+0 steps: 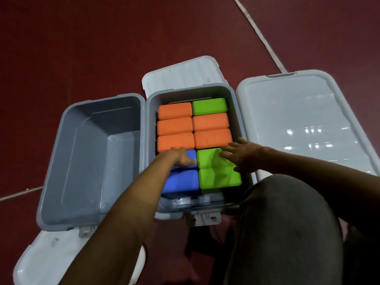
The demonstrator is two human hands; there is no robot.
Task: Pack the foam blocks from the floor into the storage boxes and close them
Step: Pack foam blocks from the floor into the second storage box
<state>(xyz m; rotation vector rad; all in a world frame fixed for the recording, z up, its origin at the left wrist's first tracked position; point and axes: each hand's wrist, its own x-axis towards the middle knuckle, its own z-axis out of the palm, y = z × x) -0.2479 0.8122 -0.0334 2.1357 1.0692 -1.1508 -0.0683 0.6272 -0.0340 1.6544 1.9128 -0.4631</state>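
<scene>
Counting ten blocks (209, 122) in the middle box (151, 124): five orange (174, 124), three green (209, 106), two blue (181, 182) at its near left corner. Pressing a blue one with the left hand (183, 157), fingers together; touching green with the right hand (239, 155), fingers spread. Beside its left edge, a second box (67, 140).

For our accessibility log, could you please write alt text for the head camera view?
A person's left hand rests on a blue block and the right hand on a green block in a grey storage box packed with orange, green and blue foam blocks. An empty box stands to its left, with pale lids lying on the red floor.
</scene>
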